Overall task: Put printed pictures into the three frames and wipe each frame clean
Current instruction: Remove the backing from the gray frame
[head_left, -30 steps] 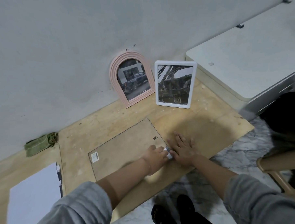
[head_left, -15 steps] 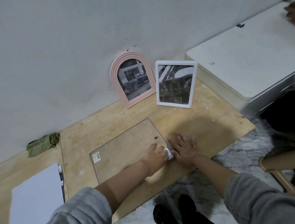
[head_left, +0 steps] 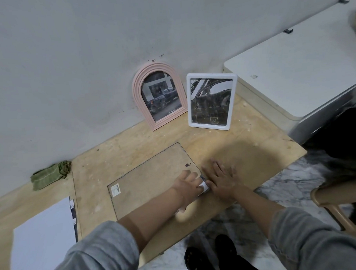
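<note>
On the plywood desk, in the one head view, the third frame lies face down with its brown backing board up, a barcode sticker near its left edge and a small hanger tab near its far right edge. The other two stand against the wall: the pink arched frame and, just beside it, the white frame, each already showing a dark printed picture.

Both hands meet at the lying frame's near right corner. The left hand rests on the backing with its fingers bent down over something small and white at the corner. It may be the edge of a print or a clip, but it is too small to tell. How tight that grip is, and whether it really pinches the white piece, I cannot tell. The right hand lies flat, fingers straight and spread, partly on the desk just beside the frame's right edge, holding nothing.

By my reading the step in hand is closing or opening the back of the last frame. The next move likely calls for seating the corner, turning the frame over, and reaching well left for the green cloth by the wall. A stack of white sheets lies at the near left.
</note>
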`<state>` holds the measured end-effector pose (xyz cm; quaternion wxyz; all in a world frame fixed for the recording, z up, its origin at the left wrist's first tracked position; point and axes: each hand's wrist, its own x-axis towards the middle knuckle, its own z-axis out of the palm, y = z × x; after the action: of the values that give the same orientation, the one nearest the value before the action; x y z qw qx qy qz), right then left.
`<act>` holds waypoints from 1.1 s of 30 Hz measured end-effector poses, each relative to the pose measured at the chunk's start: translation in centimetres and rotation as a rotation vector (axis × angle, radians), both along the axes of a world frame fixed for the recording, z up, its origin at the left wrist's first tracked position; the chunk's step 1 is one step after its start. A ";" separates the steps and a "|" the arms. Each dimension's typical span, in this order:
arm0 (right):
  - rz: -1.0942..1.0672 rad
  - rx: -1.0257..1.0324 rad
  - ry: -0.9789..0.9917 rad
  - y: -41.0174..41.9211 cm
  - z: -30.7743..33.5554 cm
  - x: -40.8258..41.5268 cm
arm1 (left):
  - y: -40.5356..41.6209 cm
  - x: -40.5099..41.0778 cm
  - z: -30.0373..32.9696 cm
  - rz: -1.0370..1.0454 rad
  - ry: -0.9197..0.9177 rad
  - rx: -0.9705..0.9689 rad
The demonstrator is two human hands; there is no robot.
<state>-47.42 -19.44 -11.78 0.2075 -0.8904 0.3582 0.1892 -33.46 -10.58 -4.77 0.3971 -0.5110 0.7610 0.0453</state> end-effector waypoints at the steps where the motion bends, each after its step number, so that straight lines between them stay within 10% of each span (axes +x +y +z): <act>1: 0.003 0.000 0.000 0.0 0.1 0.0 | 0.0 -0.1 0.1 0.003 -0.013 0.004; 18: -0.025 0.068 0.041 0.2 0.8 0.4 | 4.4 0.6 -1.3 0.162 0.199 -0.213; 26: -0.271 0.039 -0.213 1.2 2.9 2.9 | 14.3 3.7 -1.9 1.253 0.531 -0.611; 33: -0.304 -0.027 -0.295 2.3 4.4 5.8 | 19.4 6.9 -1.9 1.744 0.741 -0.850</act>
<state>-41.60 -17.13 -7.33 0.2718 -0.8468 0.4568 0.0186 -26.54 8.82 -6.69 -0.2455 -0.9361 0.1547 0.1990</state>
